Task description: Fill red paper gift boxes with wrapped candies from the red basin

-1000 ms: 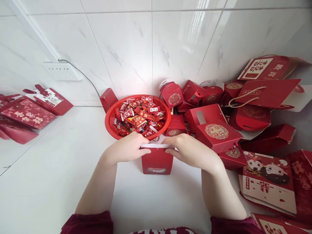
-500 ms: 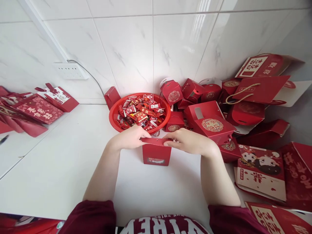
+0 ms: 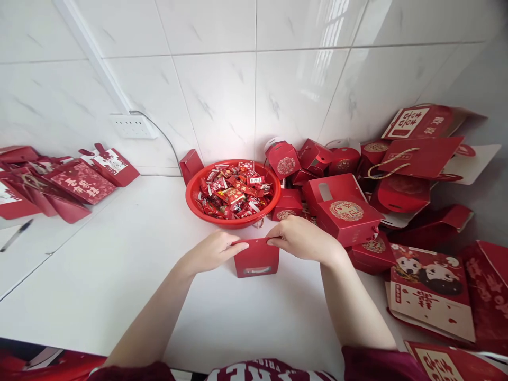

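Observation:
A small red gift box [image 3: 257, 256] with a clear window low on its near side stands upright on the white table. My left hand [image 3: 214, 251] pinches the left end of its top edge, thumb in front. At the right end of the same edge, my right hand [image 3: 298, 239] grips it between thumb and fingers. The top panels look pressed together into a thin ridge. Just behind the box is a red plastic basin [image 3: 190, 198] heaped with wrapped candies [image 3: 238, 190]. The fingertips behind the top edge are hidden.
Red gift boxes [image 3: 345, 209] and paper bags [image 3: 416, 156] pile up along the right side. More red bags [image 3: 81, 182] lie at the left, near a pen [image 3: 16, 235]. A power strip [image 3: 133, 127] with a cable is on the tiled wall behind. One red box [image 3: 191, 165] stands left of the basin.
The box's top has gone from a broad flap to a thin upright edge, pinched between both hands. My left hand sits slightly lower. The whole view has shifted a little.

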A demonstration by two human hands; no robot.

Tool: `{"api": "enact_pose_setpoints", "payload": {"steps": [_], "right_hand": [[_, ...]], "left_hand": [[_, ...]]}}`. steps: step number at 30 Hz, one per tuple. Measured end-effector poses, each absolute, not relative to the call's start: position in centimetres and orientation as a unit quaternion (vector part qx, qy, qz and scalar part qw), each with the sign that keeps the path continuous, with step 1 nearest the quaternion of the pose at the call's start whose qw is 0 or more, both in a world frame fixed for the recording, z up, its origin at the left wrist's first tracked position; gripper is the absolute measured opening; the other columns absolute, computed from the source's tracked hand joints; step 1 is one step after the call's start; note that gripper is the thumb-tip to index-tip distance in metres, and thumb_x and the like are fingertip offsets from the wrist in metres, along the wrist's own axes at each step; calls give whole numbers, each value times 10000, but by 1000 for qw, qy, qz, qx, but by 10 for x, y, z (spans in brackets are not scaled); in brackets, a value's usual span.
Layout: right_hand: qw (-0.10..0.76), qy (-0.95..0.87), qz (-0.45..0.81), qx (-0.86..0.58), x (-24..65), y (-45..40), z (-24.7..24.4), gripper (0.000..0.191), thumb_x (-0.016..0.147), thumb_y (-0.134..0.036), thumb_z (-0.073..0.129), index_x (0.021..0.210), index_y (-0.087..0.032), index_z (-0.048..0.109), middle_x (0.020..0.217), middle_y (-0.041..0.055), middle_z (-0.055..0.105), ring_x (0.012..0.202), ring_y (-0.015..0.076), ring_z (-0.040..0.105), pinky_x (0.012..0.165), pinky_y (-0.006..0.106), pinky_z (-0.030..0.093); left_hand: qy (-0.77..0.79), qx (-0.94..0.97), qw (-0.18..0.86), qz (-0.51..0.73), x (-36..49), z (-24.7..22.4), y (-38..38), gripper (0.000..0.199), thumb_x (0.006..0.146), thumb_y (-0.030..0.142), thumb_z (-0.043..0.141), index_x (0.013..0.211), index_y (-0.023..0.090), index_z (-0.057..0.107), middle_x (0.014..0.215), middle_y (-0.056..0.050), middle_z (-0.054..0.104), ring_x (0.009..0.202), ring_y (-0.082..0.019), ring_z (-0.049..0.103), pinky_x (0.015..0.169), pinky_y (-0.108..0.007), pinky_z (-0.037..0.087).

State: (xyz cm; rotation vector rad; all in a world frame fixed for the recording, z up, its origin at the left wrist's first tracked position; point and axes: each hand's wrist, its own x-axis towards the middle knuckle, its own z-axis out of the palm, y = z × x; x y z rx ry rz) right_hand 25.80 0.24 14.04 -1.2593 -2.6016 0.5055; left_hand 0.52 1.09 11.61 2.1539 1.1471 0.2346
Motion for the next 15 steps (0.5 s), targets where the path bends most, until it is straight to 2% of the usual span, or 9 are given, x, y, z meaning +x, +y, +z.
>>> {"api": "enact_pose_setpoints", "payload": {"steps": [3, 6, 9, 11, 13, 15], "right_hand": [[110, -889, 164, -413, 251, 1, 139, 324, 942, -190, 547, 628, -190, 623, 567, -11, 536, 564, 125, 414, 542, 275, 231], [117, -895, 178, -391, 243, 0, 137, 297, 953, -206, 553, 689, -192, 689, 642, 17, 633, 626, 145, 529, 567, 266, 295], [149, -888, 224, -373, 238, -5, 139, 229, 980, -227, 522, 976, -207, 750, 860, 55, 741, 794, 189, 659, 677, 266, 417], [172, -877, 241, -377, 241, -10, 142, 265, 993, -253, 508, 1162, -214, 708, 1039, 74, 752, 945, 222, 687, 780, 289, 467], [180, -868, 243, -395, 249, -15, 146, 291, 1000, -279, 502, 1222, -215, 678, 1138, 77, 734, 1025, 239, 685, 846, 314, 486], [180, -856, 233, -425, 258, -18, 150, 288, 1001, -291, 498, 1215, -218, 676, 1148, 76, 730, 1011, 243, 695, 859, 330, 500]], "left_hand": [[456, 810, 351, 113, 2, 105, 2, 484, 977, 500, 419, 631, 184, 298, 594, 42, 276, 549, -99, 259, 521, -267, 218], [478, 799, 338, 137, -7, 99, -11, 481, 985, 502, 406, 629, 179, 377, 586, 40, 339, 550, -103, 310, 533, -261, 256], [517, 796, 290, 127, -33, 104, -28, 473, 997, 501, 381, 668, 184, 503, 605, 25, 496, 560, -123, 433, 573, -257, 331], [566, 777, 251, 116, -63, 111, -38, 439, 993, 505, 385, 753, 208, 603, 696, 6, 637, 619, -160, 554, 629, -264, 395], [629, 740, 210, 108, -99, 117, -41, 411, 977, 521, 388, 879, 241, 671, 844, -17, 725, 737, -212, 647, 714, -286, 450], [703, 692, 136, 94, -134, 120, -34, 457, 956, 542, 371, 829, 229, 678, 819, -53, 733, 752, -259, 664, 727, -327, 462]]}}
